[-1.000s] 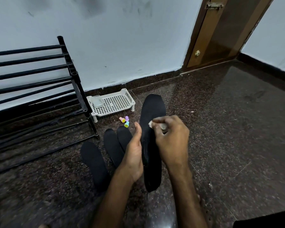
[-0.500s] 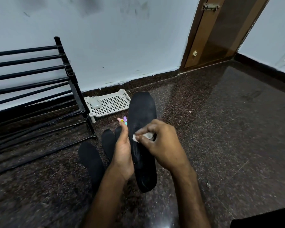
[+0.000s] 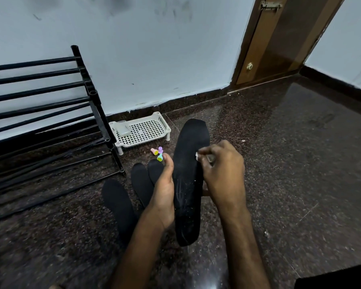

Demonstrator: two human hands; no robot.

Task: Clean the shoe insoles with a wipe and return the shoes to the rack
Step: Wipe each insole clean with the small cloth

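A dark, glossy speckled floor [image 3: 279, 163] is being met by a pale scuffed wall [image 3: 154, 49] along a dark skirting, with a brown door [image 3: 279, 38] in the far right corner. A black barred shoe rack [image 3: 40, 105] is being cut off by the view's left edge. Three spare insoles [image 3: 118, 205] on the floor are being partly hidden by the left forearm. A black insole [image 3: 191, 184] is being held mid-view above the floor, its long axis running away from the person, wide toe end toward the wall. Its left edge is being grasped by the left grip [image 3: 163, 192]. The right grip [image 3: 223, 174] is being clenched on a white wipe [image 3: 197, 156], largely hidden, against the insole's right edge. Contents of the white slotted tray [image 3: 142, 130] cannot be made out.
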